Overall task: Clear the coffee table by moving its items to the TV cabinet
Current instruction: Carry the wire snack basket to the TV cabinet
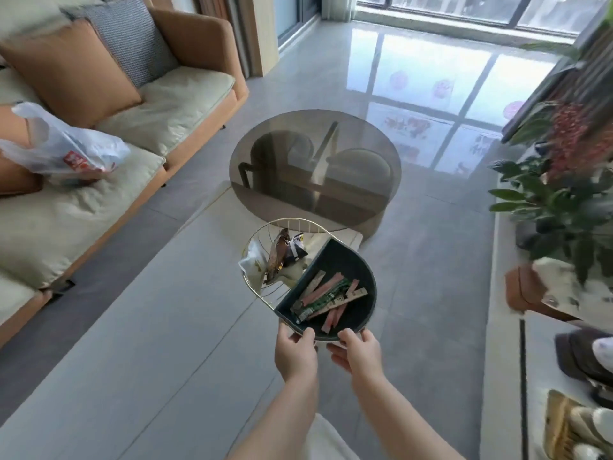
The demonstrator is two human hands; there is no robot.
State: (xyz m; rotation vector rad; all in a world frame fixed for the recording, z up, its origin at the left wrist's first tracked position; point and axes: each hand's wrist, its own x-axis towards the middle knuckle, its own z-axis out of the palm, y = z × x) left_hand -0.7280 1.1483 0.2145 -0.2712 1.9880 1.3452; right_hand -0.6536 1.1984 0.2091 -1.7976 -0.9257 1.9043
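I hold an oval snack tray [360, 318] in the air above the floor, between the coffee table and the cabinet. Its near half is a dark green dish with several sachets and stick packets [326, 295]; its far half is a gold wire basket [265, 234] with snack bags. My left hand [295, 351] and my right hand [356, 353] both grip the tray's near rim, thumbs on top. The round smoked-glass coffee table [315, 167] stands beyond the tray, its top bare. The white TV cabinet [501, 327] runs along the right edge.
An orange sofa with cream cushions [149, 111] fills the left, with a plastic bag [66, 151] on it. On the cabinet stand potted plants [560, 200], an orange box [527, 290], a dark cloth [580, 356] and a straw object [564, 426]. A pale rug [166, 327] lies underfoot.
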